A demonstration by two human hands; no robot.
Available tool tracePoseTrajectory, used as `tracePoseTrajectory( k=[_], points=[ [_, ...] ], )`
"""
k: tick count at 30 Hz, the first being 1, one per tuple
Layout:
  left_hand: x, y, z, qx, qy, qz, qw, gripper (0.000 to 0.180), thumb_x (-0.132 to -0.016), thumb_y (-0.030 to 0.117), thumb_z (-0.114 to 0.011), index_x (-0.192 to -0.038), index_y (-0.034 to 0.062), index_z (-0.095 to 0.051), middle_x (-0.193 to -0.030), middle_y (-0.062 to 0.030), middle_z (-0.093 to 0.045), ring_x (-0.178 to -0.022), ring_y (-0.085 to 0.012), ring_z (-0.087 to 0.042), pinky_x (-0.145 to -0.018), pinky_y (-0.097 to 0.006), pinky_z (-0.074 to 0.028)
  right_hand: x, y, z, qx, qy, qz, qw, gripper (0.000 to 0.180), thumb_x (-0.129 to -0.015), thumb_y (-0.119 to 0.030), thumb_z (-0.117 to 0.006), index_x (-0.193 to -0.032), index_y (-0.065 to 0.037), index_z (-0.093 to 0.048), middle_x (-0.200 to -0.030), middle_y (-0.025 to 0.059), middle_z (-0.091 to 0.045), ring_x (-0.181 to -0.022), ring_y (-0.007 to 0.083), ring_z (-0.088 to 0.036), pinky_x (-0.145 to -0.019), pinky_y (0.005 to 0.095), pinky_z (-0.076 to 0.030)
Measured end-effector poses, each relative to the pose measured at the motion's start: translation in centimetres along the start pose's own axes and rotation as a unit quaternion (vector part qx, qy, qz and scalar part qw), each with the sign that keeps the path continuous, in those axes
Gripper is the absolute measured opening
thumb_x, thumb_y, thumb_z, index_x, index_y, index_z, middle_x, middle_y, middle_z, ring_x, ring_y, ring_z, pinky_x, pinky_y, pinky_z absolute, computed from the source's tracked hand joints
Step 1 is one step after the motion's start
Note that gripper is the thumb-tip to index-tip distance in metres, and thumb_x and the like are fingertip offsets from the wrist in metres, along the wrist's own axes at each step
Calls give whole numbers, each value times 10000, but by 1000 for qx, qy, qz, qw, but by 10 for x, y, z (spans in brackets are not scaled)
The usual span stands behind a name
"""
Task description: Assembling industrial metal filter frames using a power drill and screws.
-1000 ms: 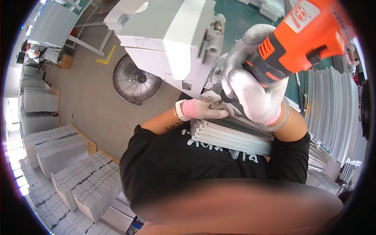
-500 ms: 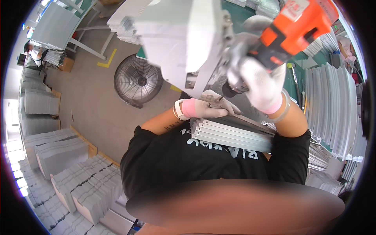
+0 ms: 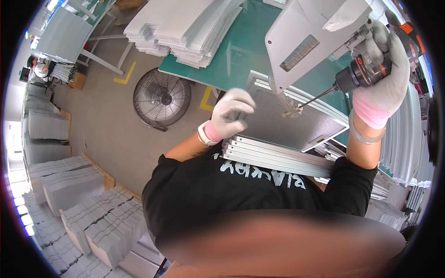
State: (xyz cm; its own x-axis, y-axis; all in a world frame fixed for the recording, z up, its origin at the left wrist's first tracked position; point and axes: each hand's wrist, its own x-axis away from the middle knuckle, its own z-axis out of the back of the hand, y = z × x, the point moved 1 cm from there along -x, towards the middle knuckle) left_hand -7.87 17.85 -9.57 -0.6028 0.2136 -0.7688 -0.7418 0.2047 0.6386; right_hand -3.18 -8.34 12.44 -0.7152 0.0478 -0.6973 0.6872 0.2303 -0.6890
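Green desk [image 3: 227, 60] spreading behind a framed mesh panel [image 3: 273, 121], right hand [image 3: 390, 88] gripping an orange-and-black drill [image 3: 369, 72], bit [image 3: 319, 97] pointing across the panel, left hand [image 3: 232, 113] curling near its left edge, blur hiding any contents.

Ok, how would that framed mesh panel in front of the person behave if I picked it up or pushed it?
The framed mesh panel is probably fairly stiff, with straight, metal-looking edges. It looks light for its size, since its face is thin mesh. Being broad and flat, it seems likelier to slide than roll.
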Motion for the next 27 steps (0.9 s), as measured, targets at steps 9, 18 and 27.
tracePoseTrajectory(
  k=[9, 18, 27],
  points=[
    [12, -8, -6, 506, -242, 192, 805, 422, -939, 387, -665, -1182, 44, -691, -1334, -236, -567, -1305, -389, -502, -1080, -482, -387, 0, -6, -8, -123, -5, -55, 991, 284, -1000, -134, -516, -1167, 96, -519, -943, 72, -577, -745, 85, -509, -697, 228, -444],
    [19, -28, -28, 481, -177, 127, 849, 393, -1018, 432, -522, -910, 64, -608, -958, -148, -619, -960, -316, -579, -980, -572, -399, 8, -9, -27, -25, 167, -34, 985, 321, -1005, -195, -494, -1164, 81, -534, -1069, 151, -685, -749, 86, -601, -710, 225, -516],
    [32, -27, -24, 404, -122, 157, 893, 329, -880, 295, -765, -1026, 25, -646, -1017, -110, -670, -991, -260, -638, -915, -467, -477, 34, 4, -63, -18, 28, -92, 995, 404, -1010, -177, -402, -1337, 60, -402, -817, 3, -481, -572, 29, -402, -533, 191, -364]
  ],
)
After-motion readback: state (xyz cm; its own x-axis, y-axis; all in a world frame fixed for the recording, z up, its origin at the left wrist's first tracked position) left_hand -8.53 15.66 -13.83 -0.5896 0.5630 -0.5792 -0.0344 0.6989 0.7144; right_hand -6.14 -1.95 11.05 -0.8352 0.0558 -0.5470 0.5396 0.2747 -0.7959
